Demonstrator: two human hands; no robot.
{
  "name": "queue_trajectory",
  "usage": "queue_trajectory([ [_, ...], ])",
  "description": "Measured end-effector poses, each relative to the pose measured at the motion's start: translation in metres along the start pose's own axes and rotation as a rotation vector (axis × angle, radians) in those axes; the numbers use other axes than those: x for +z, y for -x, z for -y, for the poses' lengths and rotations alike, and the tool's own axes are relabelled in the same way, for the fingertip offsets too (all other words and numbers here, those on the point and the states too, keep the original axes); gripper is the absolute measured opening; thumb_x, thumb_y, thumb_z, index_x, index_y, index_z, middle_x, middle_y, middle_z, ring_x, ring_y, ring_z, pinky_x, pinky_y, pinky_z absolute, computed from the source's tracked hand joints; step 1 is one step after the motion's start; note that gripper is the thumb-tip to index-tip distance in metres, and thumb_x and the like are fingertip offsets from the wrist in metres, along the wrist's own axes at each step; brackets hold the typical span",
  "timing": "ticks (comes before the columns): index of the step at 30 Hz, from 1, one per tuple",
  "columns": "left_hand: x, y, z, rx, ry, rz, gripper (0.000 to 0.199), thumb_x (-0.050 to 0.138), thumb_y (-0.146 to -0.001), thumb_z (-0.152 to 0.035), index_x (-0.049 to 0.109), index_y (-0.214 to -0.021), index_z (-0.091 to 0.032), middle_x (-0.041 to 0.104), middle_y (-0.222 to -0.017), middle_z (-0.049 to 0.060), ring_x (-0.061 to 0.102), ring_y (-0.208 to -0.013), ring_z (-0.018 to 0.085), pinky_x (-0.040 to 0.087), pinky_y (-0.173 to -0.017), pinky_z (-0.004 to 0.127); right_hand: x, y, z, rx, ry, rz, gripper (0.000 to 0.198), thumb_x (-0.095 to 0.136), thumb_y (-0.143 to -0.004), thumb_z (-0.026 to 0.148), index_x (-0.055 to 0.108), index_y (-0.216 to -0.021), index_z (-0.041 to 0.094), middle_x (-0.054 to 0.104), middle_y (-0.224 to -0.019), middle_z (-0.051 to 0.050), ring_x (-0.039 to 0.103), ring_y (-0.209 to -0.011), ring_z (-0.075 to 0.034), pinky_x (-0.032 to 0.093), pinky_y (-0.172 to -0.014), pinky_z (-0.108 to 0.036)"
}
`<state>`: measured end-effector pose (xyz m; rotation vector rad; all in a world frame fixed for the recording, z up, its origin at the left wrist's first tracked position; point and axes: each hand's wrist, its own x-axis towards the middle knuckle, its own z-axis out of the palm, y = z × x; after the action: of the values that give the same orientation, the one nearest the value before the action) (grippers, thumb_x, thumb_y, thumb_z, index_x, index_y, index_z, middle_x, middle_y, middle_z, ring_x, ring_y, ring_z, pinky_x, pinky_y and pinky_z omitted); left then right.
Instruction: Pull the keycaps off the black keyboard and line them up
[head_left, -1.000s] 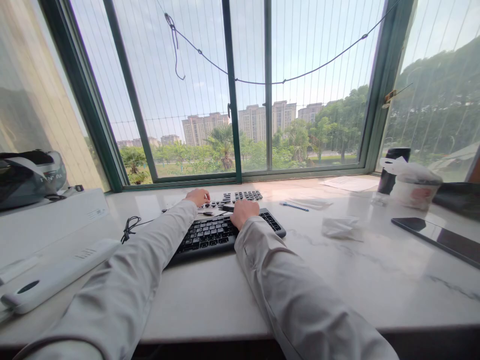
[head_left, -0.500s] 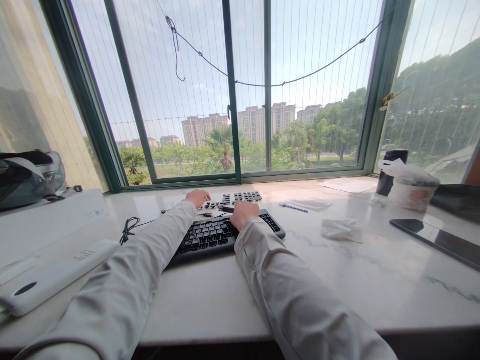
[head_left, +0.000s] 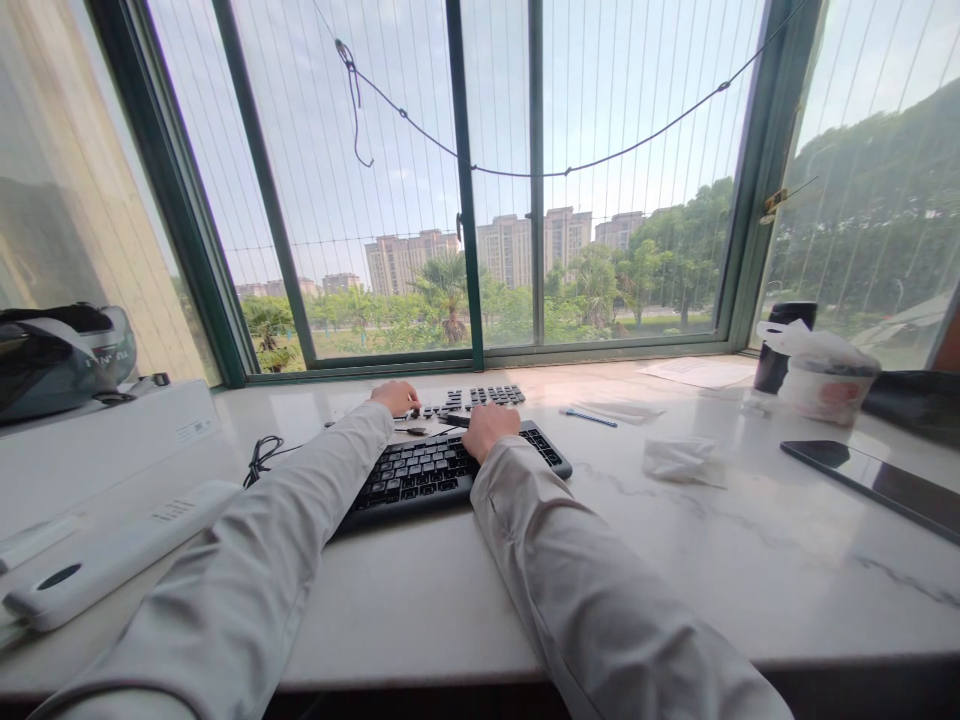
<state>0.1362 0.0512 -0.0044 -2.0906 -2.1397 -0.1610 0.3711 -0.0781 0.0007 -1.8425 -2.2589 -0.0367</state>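
Note:
A black keyboard (head_left: pixel 420 472) lies tilted on the white marble counter, some of its key places showing without caps. Behind it, loose black keycaps (head_left: pixel 496 396) are laid out in rows. My left hand (head_left: pixel 396 398) reaches past the keyboard's far edge, its fingertips pinched on a small dark keycap (head_left: pixel 416 411) at the end of the rows. Over the keyboard's upper part, my right hand (head_left: pixel 491 430) is closed around a slim black tool (head_left: pixel 454 420) that points left; its kind is too small to tell. A cable plug (head_left: pixel 412 431) rests between the hands.
To the left are a white power strip (head_left: pixel 124 560), a white box (head_left: pixel 105 440) and a helmet (head_left: pixel 64 355). On the right lie a blue pen (head_left: pixel 591 416), a clear plastic bag (head_left: pixel 681 459), a phone (head_left: pixel 874 485), a bagged tub (head_left: pixel 825 380) and a black cup (head_left: pixel 784 345).
My left hand's fingertips have drawn together at a keycap at the end of the rows. My right hand stays almost in place; the view shifts very slightly.

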Motion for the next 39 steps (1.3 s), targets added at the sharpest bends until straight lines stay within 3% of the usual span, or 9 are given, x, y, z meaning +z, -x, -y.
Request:
queue_trajectory([
  [6,0.0,0.001,-0.002,-0.037,0.016,0.015,0.029,0.063,-0.075,-0.054,0.074,-0.092,-0.034,0.073,-0.103,0.0,0.062,-0.101,0.021,0.046,-0.084,0.027,-0.002,0.001,0.001,0.005,-0.001,0.012,0.036,0.053,-0.084,0.031,0.065,-0.116,0.02,0.064,-0.117,-0.016,0.059,-0.111,-0.028,0.044,-0.091,-0.039],
  [14,0.0,0.0,-0.005,-0.028,0.024,0.004,0.033,0.064,-0.073,-0.056,0.074,-0.094,-0.032,0.072,-0.108,0.001,0.062,-0.102,0.022,0.046,-0.083,0.027,-0.001,0.001,0.001,0.005,-0.002,0.005,0.037,0.053,-0.084,0.032,0.065,-0.117,0.02,0.064,-0.118,-0.017,0.059,-0.111,-0.028,0.044,-0.091,-0.039],
  [23,-0.003,-0.001,0.006,0.014,0.055,0.043,0.029,0.059,-0.078,-0.049,0.072,-0.095,-0.031,0.075,-0.096,-0.001,0.065,-0.097,0.017,0.046,-0.077,0.022,0.001,0.0,0.0,0.003,-0.007,-0.004,0.037,0.052,-0.085,0.032,0.065,-0.118,0.019,0.063,-0.118,-0.017,0.059,-0.111,-0.028,0.044,-0.092,-0.038],
  [31,-0.005,0.005,0.008,0.069,0.066,0.04,0.028,0.052,-0.083,-0.042,0.069,-0.103,-0.03,0.075,-0.094,-0.003,0.064,-0.096,0.015,0.045,-0.078,0.021,0.001,0.0,-0.001,-0.002,-0.016,-0.006,0.035,0.054,-0.085,0.033,0.064,-0.116,0.019,0.063,-0.119,-0.017,0.059,-0.111,-0.027,0.044,-0.091,-0.038],
  [39,-0.013,0.014,0.005,0.208,0.045,0.001,0.031,0.053,-0.083,-0.051,0.069,-0.102,-0.031,0.072,-0.104,-0.003,0.063,-0.097,0.017,0.043,-0.081,0.023,0.001,0.0,0.0,-0.001,-0.004,-0.006,0.034,0.055,-0.084,0.031,0.066,-0.113,0.019,0.065,-0.115,-0.016,0.061,-0.108,-0.027,0.046,-0.088,-0.037],
])
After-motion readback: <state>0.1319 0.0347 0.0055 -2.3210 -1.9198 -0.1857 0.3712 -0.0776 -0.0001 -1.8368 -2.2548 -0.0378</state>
